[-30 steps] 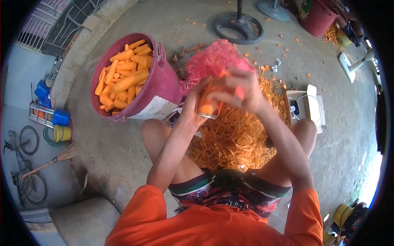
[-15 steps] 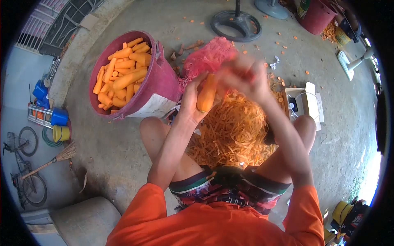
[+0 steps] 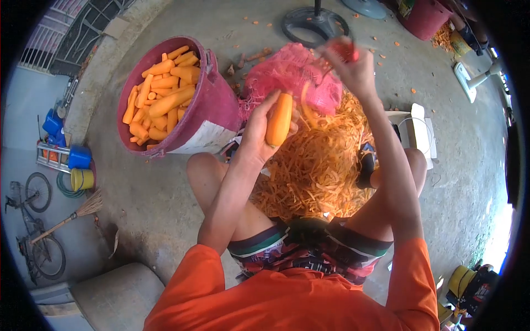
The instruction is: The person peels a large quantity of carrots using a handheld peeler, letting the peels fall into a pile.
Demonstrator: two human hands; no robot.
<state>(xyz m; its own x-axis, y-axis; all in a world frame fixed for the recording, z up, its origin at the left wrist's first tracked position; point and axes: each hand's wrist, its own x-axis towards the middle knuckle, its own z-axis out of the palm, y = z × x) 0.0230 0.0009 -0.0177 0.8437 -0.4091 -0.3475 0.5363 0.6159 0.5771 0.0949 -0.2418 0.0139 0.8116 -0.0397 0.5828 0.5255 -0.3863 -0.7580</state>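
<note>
Carrot [image 3: 280, 119] in left grip [image 3: 259, 130], red tool [image 3: 346, 51] in blurred right grip [image 3: 358, 66]

Smooth orange carrot [image 3: 279, 119] slants; red tool [image 3: 347, 51] blurs.

We recognise a probable household yard or garage by its concrete floor [image 3: 144, 194], barred metal gate [image 3: 88, 38], bicycle [image 3: 35, 222] beside a pale wall [image 3: 30, 107], broom [image 3: 89, 205], blue bucket [image 3: 80, 157] and yellow bucket [image 3: 81, 179].

1 camera, worn on the person's head, looks forward and steeply down over the orange shirt [image 3: 276, 303], with the left hand [image 3: 260, 129] and right hand [image 3: 354, 66] near; its wide, round-edged view reaches the floor [image 3: 221, 26] well beyond them.
</note>
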